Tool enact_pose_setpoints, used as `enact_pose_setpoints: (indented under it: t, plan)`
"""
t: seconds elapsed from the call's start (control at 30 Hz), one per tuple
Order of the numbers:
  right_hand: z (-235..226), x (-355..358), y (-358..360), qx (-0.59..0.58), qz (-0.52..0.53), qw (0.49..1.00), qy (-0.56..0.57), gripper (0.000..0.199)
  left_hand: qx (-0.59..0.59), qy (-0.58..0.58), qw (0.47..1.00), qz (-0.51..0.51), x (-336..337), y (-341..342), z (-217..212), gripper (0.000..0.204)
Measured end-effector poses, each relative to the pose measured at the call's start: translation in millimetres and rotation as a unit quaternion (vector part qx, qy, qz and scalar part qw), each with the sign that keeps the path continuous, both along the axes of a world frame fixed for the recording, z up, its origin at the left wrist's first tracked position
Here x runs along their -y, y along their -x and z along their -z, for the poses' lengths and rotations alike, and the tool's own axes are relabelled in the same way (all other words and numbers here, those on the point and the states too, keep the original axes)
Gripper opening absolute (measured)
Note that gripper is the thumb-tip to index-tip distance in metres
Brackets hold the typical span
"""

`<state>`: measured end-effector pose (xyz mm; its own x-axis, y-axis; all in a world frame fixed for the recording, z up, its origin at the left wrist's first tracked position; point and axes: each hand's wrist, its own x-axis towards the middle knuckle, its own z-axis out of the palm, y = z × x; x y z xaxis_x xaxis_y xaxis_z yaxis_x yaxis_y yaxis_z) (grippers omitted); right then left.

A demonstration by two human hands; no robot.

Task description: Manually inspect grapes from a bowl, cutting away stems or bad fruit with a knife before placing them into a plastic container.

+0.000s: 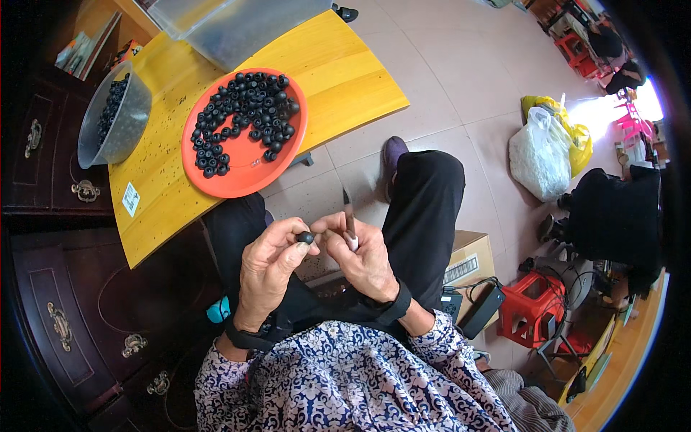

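Piece, black and rounded, pinched in left hand, near right hand gripping slim pointed tool

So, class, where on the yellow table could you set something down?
Mostly bare: the right end of the yellow table, between red plate, translucent bin and outer edges. Crowded: the speckled strip between plate and tub, and the plate's far side, covered with black pieces.

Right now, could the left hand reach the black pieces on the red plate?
Likely yes: nothing visible blocks the left hand from the black pieces on the red plate, though it holds one small bead-like piece.
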<state>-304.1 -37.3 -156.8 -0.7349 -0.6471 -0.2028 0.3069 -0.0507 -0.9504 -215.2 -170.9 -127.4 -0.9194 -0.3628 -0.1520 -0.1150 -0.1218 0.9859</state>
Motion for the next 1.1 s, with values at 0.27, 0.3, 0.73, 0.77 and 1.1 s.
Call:
enact_pose_setpoints:
  t: [0.27, 0.3, 0.73, 0.77, 1.1]
  plan:
    - [-6, 2, 3, -0.314, 0.025, 0.948, -0.055, 0.016, 0.006, -0.056, 0.998, 0.002, 2, -2, -1, 0.021]
    - [-5, 2, 3, -0.347, 0.015, 0.935, -0.065, 0.016, -0.002, -0.059, 0.998, -0.004, 1, -1, -2, 0.021]
    - [-11, -1, 7, -0.435, -0.034, 0.891, -0.124, 0.016, 0.003, -0.062, 0.998, -0.006, 2, -4, 6, 0.023]
    - [-10, -1, 7, -0.435, -0.033, 0.891, -0.124, 0.016, 0.003, -0.062, 0.998, -0.006, 1, -4, 6, 0.023]
    - [-7, 1, 7, -0.442, -0.04, 0.887, -0.129, 0.015, -0.003, -0.069, 0.997, -0.016, 0, -4, 8, 0.024]
